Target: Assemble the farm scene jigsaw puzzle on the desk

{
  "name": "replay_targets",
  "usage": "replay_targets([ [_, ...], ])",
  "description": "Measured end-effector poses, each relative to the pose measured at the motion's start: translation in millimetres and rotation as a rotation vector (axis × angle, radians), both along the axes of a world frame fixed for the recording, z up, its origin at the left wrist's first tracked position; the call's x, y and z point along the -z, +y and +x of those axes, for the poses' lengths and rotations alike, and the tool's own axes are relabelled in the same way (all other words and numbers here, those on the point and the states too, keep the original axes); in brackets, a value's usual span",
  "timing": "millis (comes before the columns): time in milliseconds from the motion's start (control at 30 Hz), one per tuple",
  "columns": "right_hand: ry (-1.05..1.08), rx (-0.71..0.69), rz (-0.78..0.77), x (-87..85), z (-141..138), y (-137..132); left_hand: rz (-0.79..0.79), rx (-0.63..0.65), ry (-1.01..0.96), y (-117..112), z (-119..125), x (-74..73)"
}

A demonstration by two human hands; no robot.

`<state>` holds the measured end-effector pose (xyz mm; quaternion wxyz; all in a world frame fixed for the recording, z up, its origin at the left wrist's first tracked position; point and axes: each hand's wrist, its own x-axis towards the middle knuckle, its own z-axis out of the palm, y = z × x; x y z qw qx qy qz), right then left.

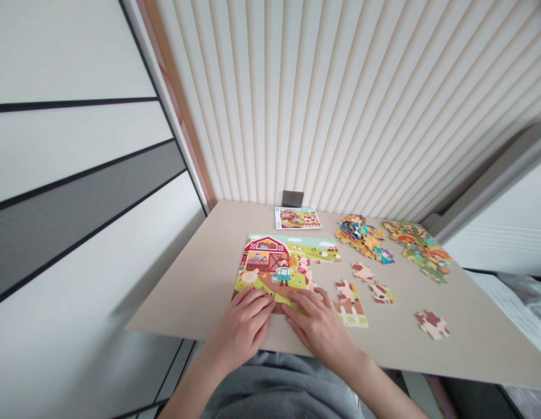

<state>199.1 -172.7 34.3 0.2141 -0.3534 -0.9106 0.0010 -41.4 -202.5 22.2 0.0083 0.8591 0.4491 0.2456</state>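
Observation:
A partly joined farm jigsaw puzzle [270, 262] with a red barn, a farmer and a cow lies flat on the table. My left hand [248, 317] rests on its lower left edge, fingers stretched out. Beside it my right hand [318, 317] lies on the lower middle edge, fingers spread, covering part of the picture. Just right of that hand, a joined fence section [355, 312] forms the lower right corner. Loose cow pieces lie to the right: one puzzle piece [363, 272], another with green [382, 293], and a brown-patched piece [432, 324] farther off.
A reference picture card [299, 218] lies at the back of the beige table [187, 262], below a wall socket [292, 198]. A heap of puzzle pieces [361, 235] sits at the back right, with another colourful group of pieces [421, 247] beyond. White panels stand at the left.

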Motion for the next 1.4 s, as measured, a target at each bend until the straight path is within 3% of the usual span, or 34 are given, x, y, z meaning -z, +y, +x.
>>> replay_targets([
  [300,-0.012,0.004,0.026,11.8,4.4,6.2,-0.025,-0.025,0.048,-2.9,-4.9,3.4],
  [667,-0.145,-0.062,0.070,2.4,7.5,7.3,0.002,-0.028,0.032,-2.0,-7.0,5.9],
  [1400,-0.028,-0.126,0.025,15.2,3.7,11.0,-0.006,-0.065,0.010,-3.7,-3.8,4.0],
])
